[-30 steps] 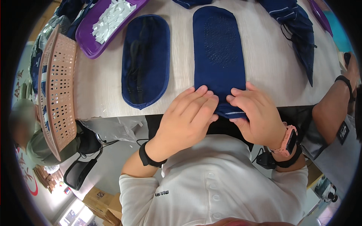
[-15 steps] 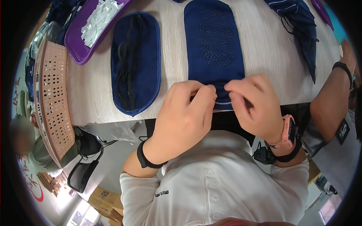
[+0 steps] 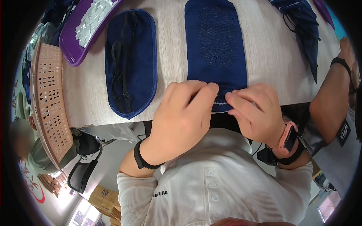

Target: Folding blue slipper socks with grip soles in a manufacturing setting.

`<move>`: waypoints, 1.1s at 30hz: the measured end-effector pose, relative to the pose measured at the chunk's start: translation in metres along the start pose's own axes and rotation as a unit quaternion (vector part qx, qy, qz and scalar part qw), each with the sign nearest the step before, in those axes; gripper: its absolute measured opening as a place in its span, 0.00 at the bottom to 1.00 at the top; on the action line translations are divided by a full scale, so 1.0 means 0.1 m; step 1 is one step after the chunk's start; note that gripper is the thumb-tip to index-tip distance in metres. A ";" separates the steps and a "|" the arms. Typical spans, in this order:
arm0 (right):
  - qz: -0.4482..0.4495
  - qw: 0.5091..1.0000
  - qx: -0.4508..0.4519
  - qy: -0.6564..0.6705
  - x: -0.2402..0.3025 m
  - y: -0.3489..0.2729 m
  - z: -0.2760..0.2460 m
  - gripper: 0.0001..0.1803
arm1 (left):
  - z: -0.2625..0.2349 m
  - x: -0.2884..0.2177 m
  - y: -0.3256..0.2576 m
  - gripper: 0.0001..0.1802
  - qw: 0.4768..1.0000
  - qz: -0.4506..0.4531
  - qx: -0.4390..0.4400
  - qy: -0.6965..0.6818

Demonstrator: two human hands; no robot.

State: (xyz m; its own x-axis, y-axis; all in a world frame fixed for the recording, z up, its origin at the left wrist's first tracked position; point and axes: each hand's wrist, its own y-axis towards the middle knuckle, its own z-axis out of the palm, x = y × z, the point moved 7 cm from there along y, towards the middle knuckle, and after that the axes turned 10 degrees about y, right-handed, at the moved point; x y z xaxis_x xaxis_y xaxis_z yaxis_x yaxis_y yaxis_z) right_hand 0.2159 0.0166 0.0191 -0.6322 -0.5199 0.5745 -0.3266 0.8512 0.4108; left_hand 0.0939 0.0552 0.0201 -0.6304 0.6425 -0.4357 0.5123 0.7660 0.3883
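A navy sock (image 3: pixel 217 37) lies flat on the table with its dotted grip patch facing up and its cuff toward me. My left hand (image 3: pixel 188 109) is closed, fingertips pinched on the left part of the cuff, by a pale stitched line at the opening. At the cuff's right side my right hand (image 3: pixel 258 109) has thumb and fingers drawn together on the fabric edge. The fabric between the fingertips is mostly hidden. To the left of my hands lies a long navy oval fabric piece (image 3: pixel 145 71) with black elastic straps and a slider on top.
A purple tray (image 3: pixel 71 56) of small white pieces stands at the far left, beside an upright peach perforated basket (image 3: pixel 51 101). Dark blue fabric with thin cords (image 3: pixel 303 37) lies far right. Another person's arm (image 3: pixel 332 88) rests at the right edge.
My right hand has come down slightly, its fingertips now nearer the cuff edge. My left hand stays at the cuff. The tray and oval piece appear shifted slightly left in view.
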 end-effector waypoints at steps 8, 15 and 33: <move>0.057 0.995 -0.018 0.086 -0.13 0.14 -0.06 0.06 | -0.04 -0.11 -0.13 0.15 0.989 0.129 -0.019 0.075; 0.064 0.994 -0.075 0.045 -0.11 0.16 -0.08 0.06 | 0.03 -0.04 0.06 0.14 0.996 0.080 0.038 0.032; 0.010 0.998 0.049 0.035 0.04 0.01 0.08 0.16 | 0.02 -0.02 -0.07 0.14 0.998 -0.010 0.056 -0.029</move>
State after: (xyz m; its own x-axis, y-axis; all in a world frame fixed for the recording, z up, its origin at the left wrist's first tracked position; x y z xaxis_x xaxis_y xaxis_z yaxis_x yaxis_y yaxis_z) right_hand 0.2074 0.0160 0.0156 -0.5902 -0.5041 0.6305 -0.3842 0.8623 0.3299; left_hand 0.0932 0.0487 0.0169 -0.6080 0.6242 -0.4905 0.5639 0.7745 0.2867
